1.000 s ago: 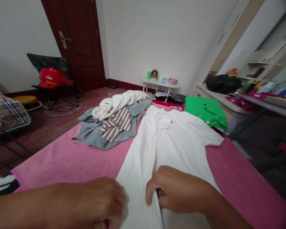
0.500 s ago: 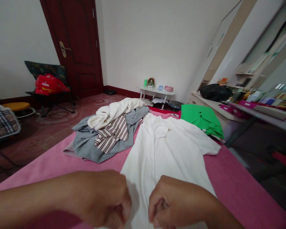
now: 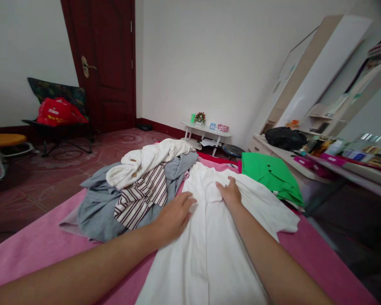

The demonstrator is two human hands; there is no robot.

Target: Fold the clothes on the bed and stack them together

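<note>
A white short-sleeved shirt (image 3: pixel 222 250) lies spread over a pink cover, its collar end away from me. My left hand (image 3: pixel 174 217) rests at the shirt's left edge, fingers stretched forward and holding nothing. Near the collar, my right hand (image 3: pixel 231 194) touches the cloth with its thumb and a finger apart; its other fingers are mostly hidden. Left of the shirt is a heap of clothes: a grey garment (image 3: pixel 98 212), a brown-and-white striped piece (image 3: pixel 142 197) and a cream garment with buttons (image 3: pixel 146 159) on top. A folded green garment (image 3: pixel 268 173) sits beyond the right sleeve.
The pink cover (image 3: pixel 44 254) spreads under the clothes. Behind stands a low white table (image 3: pixel 206 128) with a small potted plant (image 3: pixel 200 117). A cluttered dresser (image 3: pixel 320 165) is at the right. A red bag (image 3: pixel 59 112) lies on a folding chair near the dark red door (image 3: pixel 106 55).
Both hands have moved forward from the shirt's near part toward its collar, and their closed fingers have opened. The view has shifted slightly.
</note>
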